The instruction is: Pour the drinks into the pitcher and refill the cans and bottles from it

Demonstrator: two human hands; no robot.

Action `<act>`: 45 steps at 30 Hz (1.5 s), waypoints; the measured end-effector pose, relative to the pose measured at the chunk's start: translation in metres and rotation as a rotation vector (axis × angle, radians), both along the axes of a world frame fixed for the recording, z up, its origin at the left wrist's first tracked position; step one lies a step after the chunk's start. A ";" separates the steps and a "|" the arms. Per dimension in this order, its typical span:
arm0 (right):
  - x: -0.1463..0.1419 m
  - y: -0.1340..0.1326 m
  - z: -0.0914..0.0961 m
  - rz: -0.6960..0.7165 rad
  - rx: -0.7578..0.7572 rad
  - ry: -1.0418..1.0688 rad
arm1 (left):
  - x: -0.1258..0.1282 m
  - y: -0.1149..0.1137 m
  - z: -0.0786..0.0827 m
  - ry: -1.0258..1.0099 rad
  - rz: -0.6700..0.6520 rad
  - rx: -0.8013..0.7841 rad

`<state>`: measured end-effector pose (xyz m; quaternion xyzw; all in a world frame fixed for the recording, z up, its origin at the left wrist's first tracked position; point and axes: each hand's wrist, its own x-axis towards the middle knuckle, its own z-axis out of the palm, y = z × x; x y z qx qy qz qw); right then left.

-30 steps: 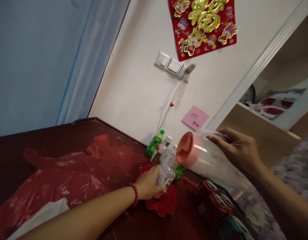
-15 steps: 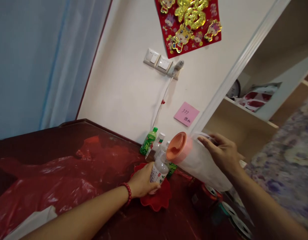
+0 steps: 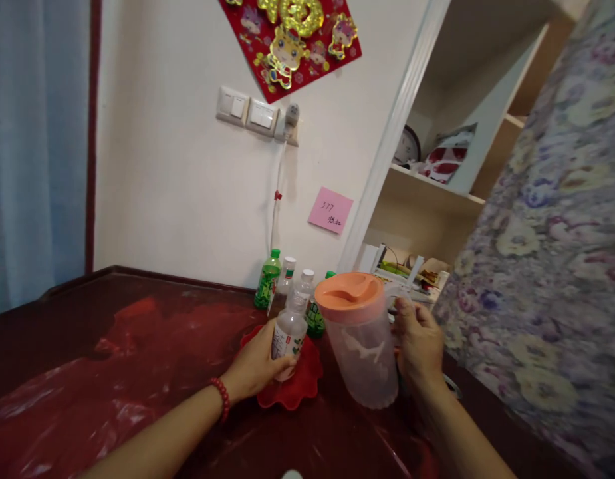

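My left hand [image 3: 258, 362], with a red bead bracelet [image 3: 221, 398] at the wrist, is wrapped round a clear plastic bottle [image 3: 289, 334] with a white printed label. The bottle stands over a red scalloped dish [image 3: 307, 378]; whether its base touches the dish is hidden. My right hand [image 3: 421, 339] grips the handle of a translucent pitcher [image 3: 364, 362] with an orange lid [image 3: 351, 293]. The pitcher is tilted only slightly, its lid beside the bottle's top and apart from it. The liquid level in the bottle is hard to make out.
Behind the dish stand a green-capped bottle [image 3: 267, 279], white-capped bottles [image 3: 285, 286] and another green bottle [image 3: 314, 319]. Red plastic film [image 3: 102, 386] covers the dark red table at left. A floral curtain [image 3: 541, 253] hangs at right, beside shelves [image 3: 431, 183].
The pitcher has swung from a steep tilt toward the bottle to nearly upright, and its lid has moved away from the bottle's mouth. My left hand still holds the bottle; the view has turned.
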<state>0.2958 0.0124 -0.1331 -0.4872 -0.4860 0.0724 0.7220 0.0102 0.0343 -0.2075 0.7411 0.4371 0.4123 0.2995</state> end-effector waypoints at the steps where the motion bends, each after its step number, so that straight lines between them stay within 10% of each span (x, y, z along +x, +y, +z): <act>1: 0.001 0.001 -0.008 0.011 -0.016 0.049 | 0.000 0.000 0.001 0.001 -0.003 -0.004; 15: 0.005 -0.018 -0.070 0.017 -0.078 0.237 | 0.004 0.001 0.008 0.019 -0.040 -0.019; 24: 0.011 -0.044 -0.064 -0.077 -0.115 -0.009 | 0.004 0.005 0.004 0.036 -0.026 0.010; 29: -0.007 -0.080 -0.037 -0.273 0.153 -0.425 | 0.006 0.003 0.004 0.008 -0.024 0.022; 32: -0.033 -0.104 -0.030 0.092 0.092 -0.703 | 0.006 0.003 0.003 0.002 -0.026 0.013; 36: -0.071 -0.111 -0.065 0.617 -0.364 -1.093 | 0.007 0.002 0.003 -0.009 -0.021 0.011; 41: -0.095 -0.097 -0.101 0.710 -0.660 -1.385 | 0.006 0.002 -0.002 -0.046 -0.017 0.026; 45: -0.093 -0.087 -0.048 0.770 -0.438 -1.040 | 0.004 0.002 -0.007 -0.060 -0.006 0.046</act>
